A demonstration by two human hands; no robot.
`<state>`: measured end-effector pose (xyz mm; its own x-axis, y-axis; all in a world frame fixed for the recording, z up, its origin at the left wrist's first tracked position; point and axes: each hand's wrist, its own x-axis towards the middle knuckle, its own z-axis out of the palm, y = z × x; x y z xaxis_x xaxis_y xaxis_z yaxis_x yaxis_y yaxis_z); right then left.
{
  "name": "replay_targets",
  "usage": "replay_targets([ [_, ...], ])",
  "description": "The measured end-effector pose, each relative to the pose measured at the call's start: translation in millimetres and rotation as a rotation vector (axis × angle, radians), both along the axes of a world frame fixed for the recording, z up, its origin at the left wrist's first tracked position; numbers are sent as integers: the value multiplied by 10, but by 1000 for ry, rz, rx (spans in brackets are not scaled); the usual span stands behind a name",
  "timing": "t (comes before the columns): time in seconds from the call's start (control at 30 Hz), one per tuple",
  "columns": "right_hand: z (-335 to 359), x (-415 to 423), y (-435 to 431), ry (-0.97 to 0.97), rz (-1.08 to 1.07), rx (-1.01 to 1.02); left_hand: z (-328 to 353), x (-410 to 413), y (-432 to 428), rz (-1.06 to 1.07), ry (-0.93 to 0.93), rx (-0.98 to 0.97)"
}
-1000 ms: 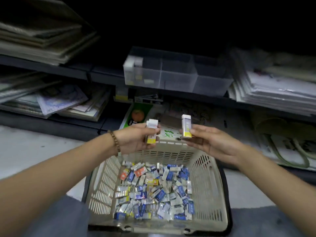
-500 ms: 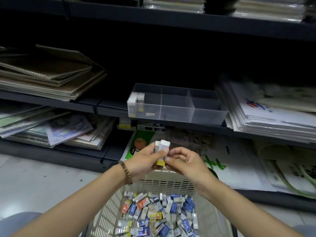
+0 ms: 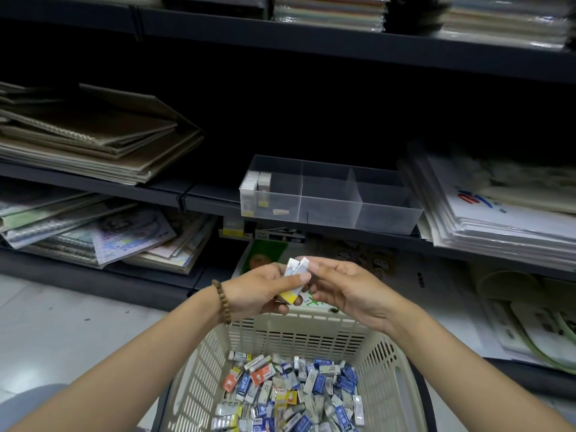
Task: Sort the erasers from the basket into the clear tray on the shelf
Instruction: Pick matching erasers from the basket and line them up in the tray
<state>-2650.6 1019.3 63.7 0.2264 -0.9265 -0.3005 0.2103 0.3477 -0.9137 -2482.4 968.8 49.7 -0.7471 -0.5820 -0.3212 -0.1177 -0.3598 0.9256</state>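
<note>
At the far left, a stack of brown sketchbooks (image 3: 93, 132) lies on the shelf (image 3: 202, 194). Your left arm comes up from the lower left, with a bead bracelet (image 3: 222, 302) on the wrist. Your left hand (image 3: 258, 291) is raised above the far rim of the basket (image 3: 296, 335), palm turned to the right. Its fingers (image 3: 282, 307) are curled round the lower, yellow-ended part of a pair of erasers (image 3: 294, 277), and the thumb is pressed across their front. The 2 pieces lie side by side, touching, with their white tops tilted up and to the right.

Your right hand (image 3: 349, 291) meets them from the other side. Its bent fingers close on the upper end of the pair, forefinger tip at the top, and the forearm runs off to the lower right.

Below your hands, the cream basket holds a heap of wrapped erasers (image 3: 290, 391) in blue, white, orange and yellow. Above and a little right of your hands, the clear tray (image 3: 386, 219) sits on the shelf, divided into 3 compartments. A few white erasers (image 3: 257, 182) stand upright in the back left corner of its left compartment. Just right of the tray lies a stack of white sheets (image 3: 498, 219).
</note>
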Motion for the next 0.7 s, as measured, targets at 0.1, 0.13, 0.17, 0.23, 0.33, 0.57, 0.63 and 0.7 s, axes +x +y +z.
replay_targets([
  [0.1, 0, -13, 20, -10, 56, 25, -17, 17, 21, -11, -21, 36],
  [0.13, -2, -24, 20, -17, 49, 31, -22, 18, 27, 2, -31, 40],
  [0.17, -3, -35, 16, -25, 32, 33, -24, 17, 29, 18, -29, 44],
  [0.23, 5, -59, -3, -35, -24, 21, -6, 21, 9, 54, 1, 57],
  [0.33, 48, -94, -28, 11, -108, -53, 47, 40, -34, 128, -2, 20],
  [0.57, 242, -95, -150, 111, -178, -210, 86, 29, -153, 280, 44, -231],
  [0.63, 351, -69, -248, 116, -136, -228, 152, 44, -236, 307, 73, -271],
  [0.7, 472, -21, -377, 168, -91, -254, 226, 72, -329, 352, 89, -331],
])
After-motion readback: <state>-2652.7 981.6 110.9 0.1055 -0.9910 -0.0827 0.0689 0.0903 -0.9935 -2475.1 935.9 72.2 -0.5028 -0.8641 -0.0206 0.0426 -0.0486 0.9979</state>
